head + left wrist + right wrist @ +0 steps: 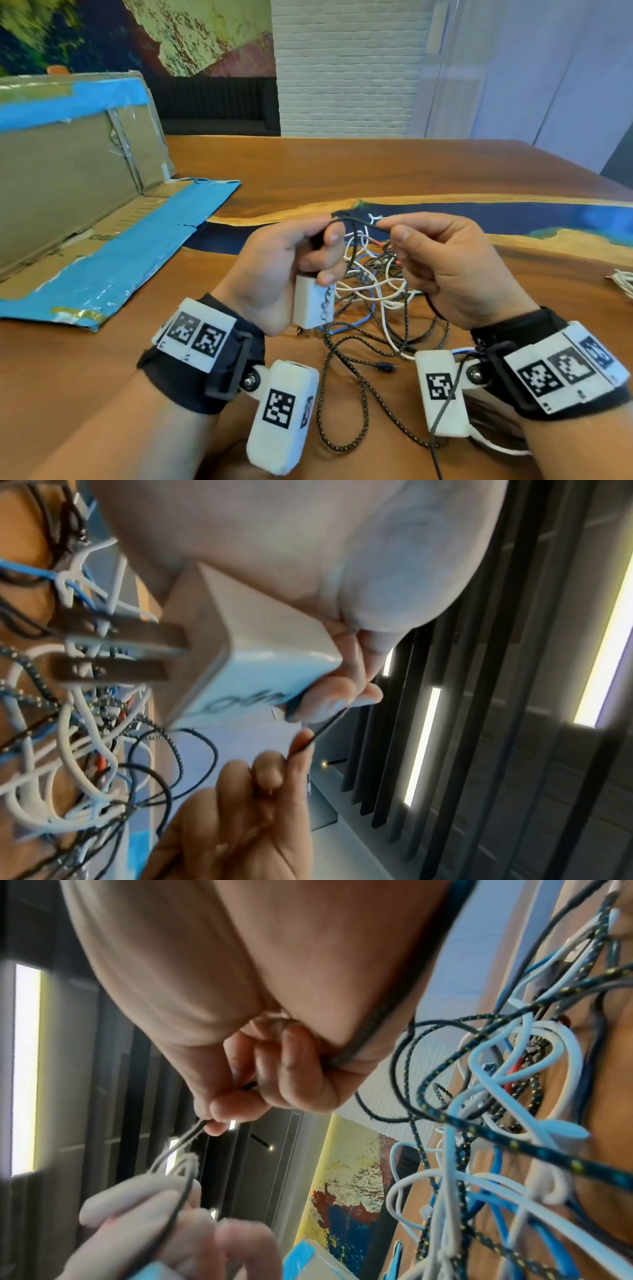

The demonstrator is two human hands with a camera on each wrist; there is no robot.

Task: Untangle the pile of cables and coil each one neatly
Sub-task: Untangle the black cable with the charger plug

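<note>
A thin black cable stretched taut above the tangled cable pile on the wooden table, pinched by the right hand; the left hand gripped its white charger plug too.

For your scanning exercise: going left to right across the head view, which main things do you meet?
Cardboard box → left hand gripping the white charger → thin black cable stretched between the hands → right hand pinching it → white cable bundle at the table's right edge.
</note>
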